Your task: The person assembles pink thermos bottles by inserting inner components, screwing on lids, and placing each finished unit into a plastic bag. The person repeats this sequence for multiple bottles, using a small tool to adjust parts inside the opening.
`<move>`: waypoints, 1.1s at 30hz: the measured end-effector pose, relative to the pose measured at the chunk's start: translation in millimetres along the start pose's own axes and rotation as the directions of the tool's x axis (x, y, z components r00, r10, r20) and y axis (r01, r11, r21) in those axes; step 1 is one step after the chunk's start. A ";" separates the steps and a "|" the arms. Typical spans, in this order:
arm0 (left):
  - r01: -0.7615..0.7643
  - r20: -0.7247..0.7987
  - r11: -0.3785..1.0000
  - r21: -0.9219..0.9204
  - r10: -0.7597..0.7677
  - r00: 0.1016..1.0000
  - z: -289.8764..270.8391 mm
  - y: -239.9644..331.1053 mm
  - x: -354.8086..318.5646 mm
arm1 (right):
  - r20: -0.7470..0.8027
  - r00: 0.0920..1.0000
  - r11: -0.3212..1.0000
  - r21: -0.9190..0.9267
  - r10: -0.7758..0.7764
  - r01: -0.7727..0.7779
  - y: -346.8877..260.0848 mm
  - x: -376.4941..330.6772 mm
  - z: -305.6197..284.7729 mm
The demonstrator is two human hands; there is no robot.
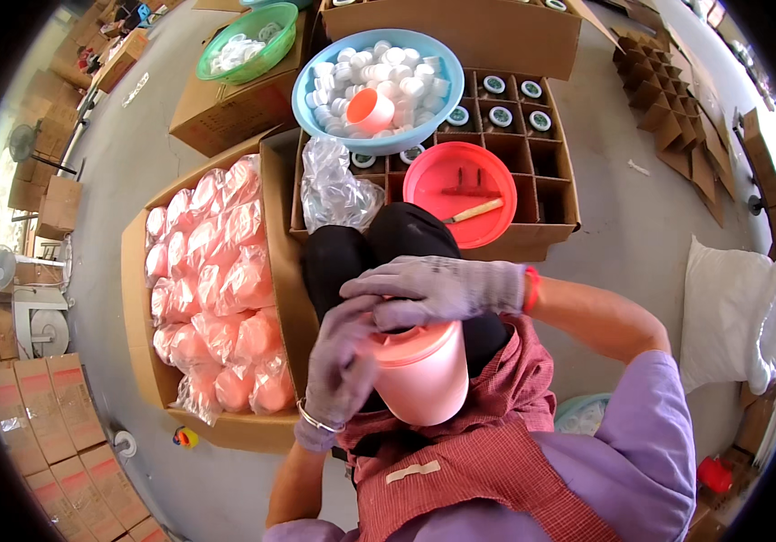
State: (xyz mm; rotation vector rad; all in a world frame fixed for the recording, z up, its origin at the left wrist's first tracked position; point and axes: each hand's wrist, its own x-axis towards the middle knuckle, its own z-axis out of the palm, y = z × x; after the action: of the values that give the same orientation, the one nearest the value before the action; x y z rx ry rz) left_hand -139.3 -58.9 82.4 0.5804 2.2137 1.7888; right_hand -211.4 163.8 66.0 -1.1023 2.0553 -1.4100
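Observation:
A pink plastic container (426, 384), round and smooth with a pink rim, lies tilted in my lap. My left hand (333, 366), in a grey glove, is closed against its left side; the fingers are partly smeared by motion. Across the container's far end lies my right hand (446, 287), also gloved, with its fingers over the rim and meeting the left fingers. The hands cover much of that end, so what sits inside it is hidden. Just beyond my knees, a red basin (496, 232) holds a tool with a wooden handle (476, 210).
To the left stands a carton (142, 348) of pink containers in clear bags. Ahead, a light-blue basin (302, 90) of white caps rests on a divided carton (546, 237) holding jars. A plastic bag (338, 185) lies beside it. A white sack (731, 312) stands right.

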 end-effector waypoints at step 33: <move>-0.498 0.183 0.454 0.739 0.576 0.797 18.1 57.2 50.1 | -0.512 0.673 0.508 0.830 0.533 0.230 9.9 -73.5 10.5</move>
State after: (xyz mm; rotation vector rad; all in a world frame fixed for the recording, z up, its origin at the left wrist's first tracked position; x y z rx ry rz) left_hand -167.5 -10.8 137.2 1.5615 3.0704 0.9192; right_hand -163.6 217.7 45.7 0.1898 1.3068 -2.5997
